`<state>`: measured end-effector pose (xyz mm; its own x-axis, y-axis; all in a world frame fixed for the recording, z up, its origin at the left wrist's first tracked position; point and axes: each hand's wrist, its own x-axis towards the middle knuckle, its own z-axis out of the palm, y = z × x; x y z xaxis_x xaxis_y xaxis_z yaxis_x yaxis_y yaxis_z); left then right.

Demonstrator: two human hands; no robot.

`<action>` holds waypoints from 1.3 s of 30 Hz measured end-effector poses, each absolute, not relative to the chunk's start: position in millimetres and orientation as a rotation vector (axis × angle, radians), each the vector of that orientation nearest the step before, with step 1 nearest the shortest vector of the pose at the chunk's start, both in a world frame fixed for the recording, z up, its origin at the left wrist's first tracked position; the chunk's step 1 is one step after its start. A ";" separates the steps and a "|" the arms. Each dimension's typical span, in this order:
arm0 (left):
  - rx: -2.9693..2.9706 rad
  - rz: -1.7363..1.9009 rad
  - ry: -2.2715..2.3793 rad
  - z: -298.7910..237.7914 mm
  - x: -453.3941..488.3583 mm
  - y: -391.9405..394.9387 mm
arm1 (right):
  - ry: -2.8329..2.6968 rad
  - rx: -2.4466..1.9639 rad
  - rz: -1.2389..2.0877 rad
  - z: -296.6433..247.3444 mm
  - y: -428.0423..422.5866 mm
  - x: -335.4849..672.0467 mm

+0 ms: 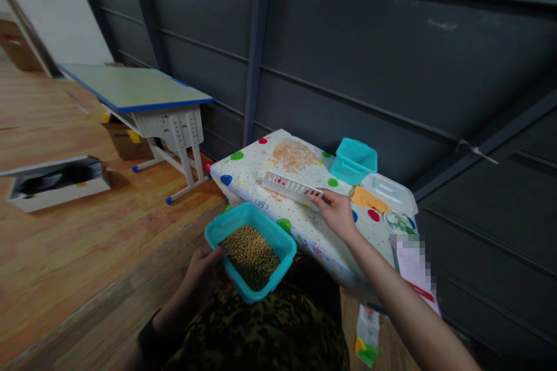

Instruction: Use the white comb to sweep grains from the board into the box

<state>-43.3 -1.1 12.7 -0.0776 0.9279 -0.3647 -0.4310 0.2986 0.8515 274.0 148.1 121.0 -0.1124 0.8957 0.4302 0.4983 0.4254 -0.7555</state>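
Camouflage-patterned cloth [270,327] spreads at six o'clock, nearest to me, with a teal tub [267,226] of beans [250,249] just past it. My left fingers [217,254] grip that tub at its nine o'clock side, thumb hooked over the rim; how the others curl I cannot tell. From that thumb, the beans lie at three o'clock, pale toward the far side and darker toward me.

My right fingers [318,200] are closed narrowly on the near end of a slotted white strip [289,185], which runs away from them toward ten o'clock, over the table [304,220]. From those fingers, a spread of pale grains [293,155] lies at eleven o'clock, beyond the strip, and a smaller scatter shows beside the strip's near edge.

From the same fingers, a second teal tub [353,161] stands at one o'clock; a clear plastic lid [398,194] and an orange cloth [369,199] lie together at three, on the patterned table covering.
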 end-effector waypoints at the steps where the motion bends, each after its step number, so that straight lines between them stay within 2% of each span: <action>1: 0.573 1.225 1.146 10.5 -44.1 -1.0 | -1.765 -1.210 0.536 122.0 147.0 272.4; 14: 0.539 1.248 1.169 18.2 -41.5 -1.4 | -1.781 -1.274 0.448 129.8 126.2 245.7; 39: 0.578 1.247 1.065 8.2 -47.6 -1.6 | -1.740 -1.267 0.512 128.5 129.6 238.6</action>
<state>-47.6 -1.6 8.2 -0.0386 0.9447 -0.3257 -0.4692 0.2707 0.8406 238.6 129.6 128.5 -0.0740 0.9053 0.4182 0.5344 0.3901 -0.7499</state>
